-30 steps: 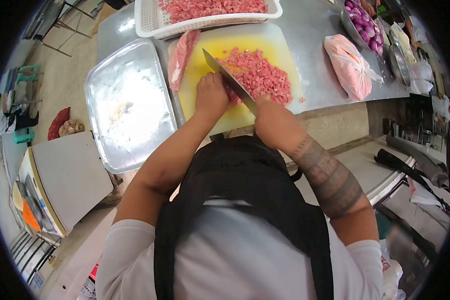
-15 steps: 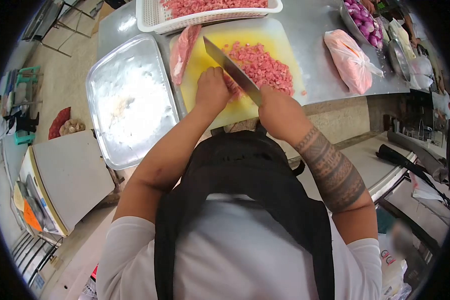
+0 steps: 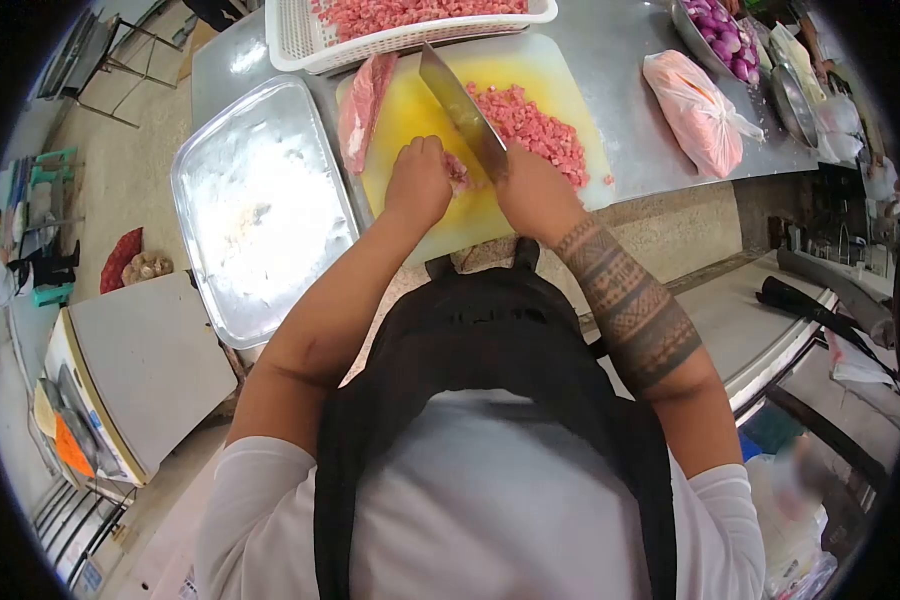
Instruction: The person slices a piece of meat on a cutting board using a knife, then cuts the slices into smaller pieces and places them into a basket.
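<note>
My right hand [image 3: 536, 196] is wrapped round the handle of a broad-bladed knife [image 3: 462, 108], its blade slanting up and left over the yellowish cutting board [image 3: 400, 120]. On the board's left half, the curled fingers of my left hand [image 3: 419, 182] press on a small piece of meat [image 3: 457, 172], partly hidden by the hand. Right of the blade lies a heap of diced pink meat [image 3: 535, 130]. A long uncut slab of meat [image 3: 366, 112] rests along the board's left edge.
Behind the board stands a white plastic basket [image 3: 305, 50] with more diced meat. A metal tray [image 3: 260, 210] lies to the left. To the right are a tied plastic bag [image 3: 698, 115] with orange contents and a bowl of purple onions [image 3: 722, 38].
My right hand has moved left and away from me with the knife, whose blade now sits farther up the board. My left hand stays at nearly the same spot on the meat.
</note>
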Demonstrator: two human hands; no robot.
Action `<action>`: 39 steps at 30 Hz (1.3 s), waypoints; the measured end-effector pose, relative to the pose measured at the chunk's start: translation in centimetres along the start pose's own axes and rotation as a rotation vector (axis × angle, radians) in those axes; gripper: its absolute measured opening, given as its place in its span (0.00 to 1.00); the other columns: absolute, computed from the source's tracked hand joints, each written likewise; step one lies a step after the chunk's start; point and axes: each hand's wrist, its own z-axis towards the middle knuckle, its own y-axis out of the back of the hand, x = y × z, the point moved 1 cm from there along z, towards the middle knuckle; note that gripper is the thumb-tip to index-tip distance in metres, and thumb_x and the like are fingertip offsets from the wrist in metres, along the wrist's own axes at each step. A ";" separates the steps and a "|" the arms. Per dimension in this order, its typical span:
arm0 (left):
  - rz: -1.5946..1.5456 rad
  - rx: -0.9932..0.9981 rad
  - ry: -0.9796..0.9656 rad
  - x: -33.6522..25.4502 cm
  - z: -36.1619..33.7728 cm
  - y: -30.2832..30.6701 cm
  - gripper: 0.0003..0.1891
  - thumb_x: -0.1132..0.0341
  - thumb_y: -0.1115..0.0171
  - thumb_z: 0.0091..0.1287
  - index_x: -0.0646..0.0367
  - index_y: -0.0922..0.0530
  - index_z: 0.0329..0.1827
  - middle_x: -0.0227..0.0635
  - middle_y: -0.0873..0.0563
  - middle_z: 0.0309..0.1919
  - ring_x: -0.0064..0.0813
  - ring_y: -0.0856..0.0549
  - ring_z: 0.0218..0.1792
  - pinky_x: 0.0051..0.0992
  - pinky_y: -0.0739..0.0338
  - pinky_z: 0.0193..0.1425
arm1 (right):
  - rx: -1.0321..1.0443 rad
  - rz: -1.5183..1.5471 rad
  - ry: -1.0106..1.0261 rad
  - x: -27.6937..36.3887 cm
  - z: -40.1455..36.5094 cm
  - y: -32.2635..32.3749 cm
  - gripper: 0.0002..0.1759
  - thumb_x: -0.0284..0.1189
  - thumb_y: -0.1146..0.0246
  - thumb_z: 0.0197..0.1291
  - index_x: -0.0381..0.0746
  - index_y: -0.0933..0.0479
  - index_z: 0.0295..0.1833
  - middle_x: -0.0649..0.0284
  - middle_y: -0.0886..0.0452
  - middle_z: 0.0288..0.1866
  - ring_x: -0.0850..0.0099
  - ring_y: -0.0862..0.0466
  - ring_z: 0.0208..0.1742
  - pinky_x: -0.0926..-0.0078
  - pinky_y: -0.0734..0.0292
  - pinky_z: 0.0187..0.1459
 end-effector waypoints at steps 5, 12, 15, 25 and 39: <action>0.065 0.022 -0.063 -1.9 -0.6 1.0 0.12 0.70 0.34 0.65 0.62 0.24 0.48 0.47 0.19 0.44 0.52 0.19 0.48 0.47 0.23 0.56 | 0.100 -0.150 -0.003 3.4 -4.9 3.1 0.14 0.26 0.45 0.69 0.29 0.24 0.55 0.37 0.12 0.47 0.42 0.10 0.52 0.42 0.17 0.56; 0.199 -0.003 -0.148 -0.7 -0.9 -0.3 0.11 0.69 0.39 0.68 0.61 0.24 0.50 0.46 0.20 0.45 0.50 0.19 0.49 0.48 0.23 0.56 | 0.034 -0.018 0.008 2.8 1.3 -2.5 0.16 0.31 0.41 0.70 0.29 0.24 0.55 0.37 0.12 0.47 0.40 0.11 0.51 0.41 0.17 0.54; 0.095 0.059 -0.115 -0.8 -0.3 0.4 0.10 0.70 0.39 0.67 0.62 0.24 0.49 0.48 0.18 0.44 0.52 0.18 0.48 0.49 0.23 0.56 | 0.011 0.090 -0.001 1.6 2.4 -1.7 0.16 0.32 0.40 0.71 0.29 0.25 0.54 0.37 0.12 0.44 0.39 0.11 0.50 0.41 0.18 0.53; 0.021 0.126 -0.052 -1.0 -0.4 1.9 0.09 0.74 0.40 0.67 0.64 0.23 0.49 0.53 0.17 0.45 0.57 0.17 0.49 0.50 0.21 0.57 | 0.033 0.027 -0.005 2.1 -3.2 -2.9 0.16 0.31 0.40 0.71 0.28 0.25 0.53 0.36 0.13 0.41 0.37 0.12 0.46 0.40 0.17 0.48; -0.084 0.291 0.010 -0.3 0.1 4.5 0.06 0.74 0.41 0.70 0.66 0.18 0.45 0.56 0.14 0.46 0.59 0.14 0.52 0.49 0.20 0.57 | 0.083 -0.010 -0.064 4.5 -3.2 0.9 0.16 0.32 0.41 0.71 0.29 0.22 0.54 0.36 0.12 0.47 0.40 0.11 0.53 0.42 0.17 0.54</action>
